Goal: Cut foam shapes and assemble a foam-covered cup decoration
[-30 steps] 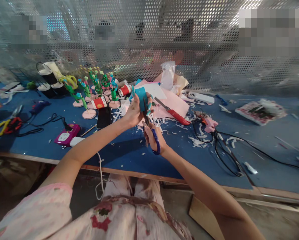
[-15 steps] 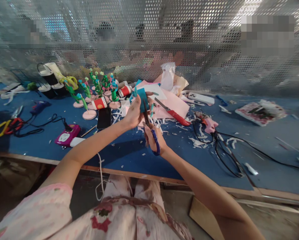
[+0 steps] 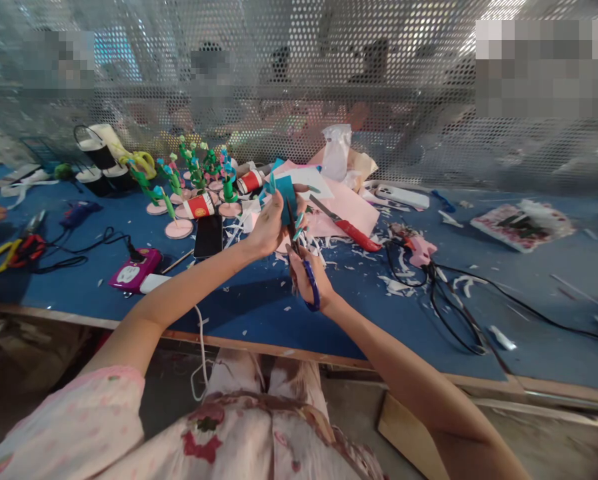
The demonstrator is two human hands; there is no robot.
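Over the middle of the blue table, my left hand [image 3: 269, 225] pinches a piece of teal paper [image 3: 282, 190]. My right hand [image 3: 309, 275] is closed around a pair of scissors [image 3: 312, 283] with a dark blue handle. The scissor blades point up and lie against the paper; whether they are parted I cannot make out. Just beyond to the right lies a red-handled knife or cutter [image 3: 355, 233], its blade toward the paper. White paper scraps are scattered under and around both hands.
Green craft plants on pink round bases [image 3: 179, 229] stand at back left beside a red-and-white paper cup [image 3: 199, 205]. A black phone [image 3: 209, 237], a purple power socket [image 3: 135, 270] and yellow-and-red pliers [image 3: 21, 250] lie left. Cables [image 3: 436, 283] run right. A perforated metal screen [image 3: 299, 87] borders the back.
The scissors and the teal paper have shifted very slightly. At the far left, another person's hand has come further into view. Otherwise the table looks the same.
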